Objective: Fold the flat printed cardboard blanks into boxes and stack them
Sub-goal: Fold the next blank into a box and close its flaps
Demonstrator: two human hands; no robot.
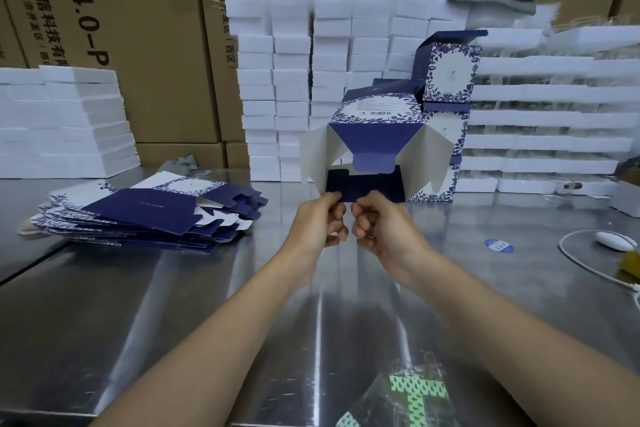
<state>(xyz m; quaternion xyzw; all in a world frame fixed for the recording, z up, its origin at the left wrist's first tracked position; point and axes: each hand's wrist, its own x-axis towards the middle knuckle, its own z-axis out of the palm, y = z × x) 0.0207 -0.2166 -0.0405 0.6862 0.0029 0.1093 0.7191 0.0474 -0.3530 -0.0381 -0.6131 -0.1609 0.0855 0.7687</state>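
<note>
A half-formed blue-and-white printed box [372, 118] is held up above the steel table [194, 288], its open bottom facing me with side flaps spread. My left hand [322, 222] and my right hand [381, 225] both pinch the dark blue bottom flap [363, 184] at its near edge. A pile of flat printed blanks [145, 211] lies on the table to the left. Behind the held box, folded boxes [446, 80] stand stacked with a lid open on top.
White foam blocks [294, 80] are stacked at the back and left, with clear trays at the right and brown cartons [114, 28] behind. A white cable and mouse-like device [613, 241], a blue sticker [498, 245] and a clear green-printed wrapper [412, 395] lie on the table.
</note>
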